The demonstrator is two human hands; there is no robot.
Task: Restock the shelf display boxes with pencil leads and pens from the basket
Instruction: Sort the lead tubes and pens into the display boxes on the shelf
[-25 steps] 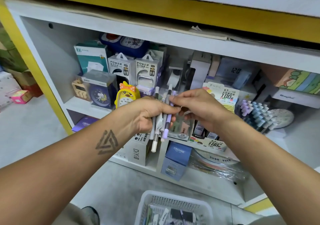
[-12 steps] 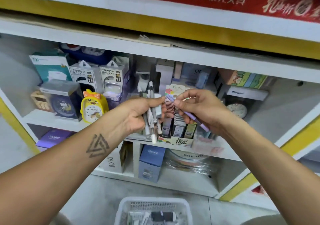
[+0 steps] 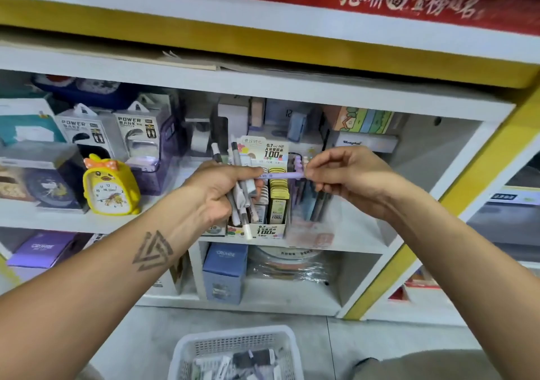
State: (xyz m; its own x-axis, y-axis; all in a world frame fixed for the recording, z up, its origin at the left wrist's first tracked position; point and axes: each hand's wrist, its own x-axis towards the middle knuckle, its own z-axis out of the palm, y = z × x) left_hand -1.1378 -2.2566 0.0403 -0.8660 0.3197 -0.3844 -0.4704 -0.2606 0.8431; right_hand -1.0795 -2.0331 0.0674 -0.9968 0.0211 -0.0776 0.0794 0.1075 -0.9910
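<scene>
R hand [image 3: 347, 179] pinches lilac pen [image 3: 282, 176] level, its other end at L hand [image 3: 225, 188] clutching pen bundle [image 3: 242, 201] w/ basket [image 3: 187, 347] on floor below; tip pen upright, drop into pen display box [image 3: 309, 230] right of lead box [image 3: 267, 229].

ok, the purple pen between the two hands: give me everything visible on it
The purple pen is a slim lilac stick, plastic by the look, with small dark print near its left end. It lies roughly level in front of the pencil lead display box. The right hand pinches its right end; its left end meets the left hand, which grips a bundle of grey and white pens. Its tip and cap are hidden by fingers.
</scene>
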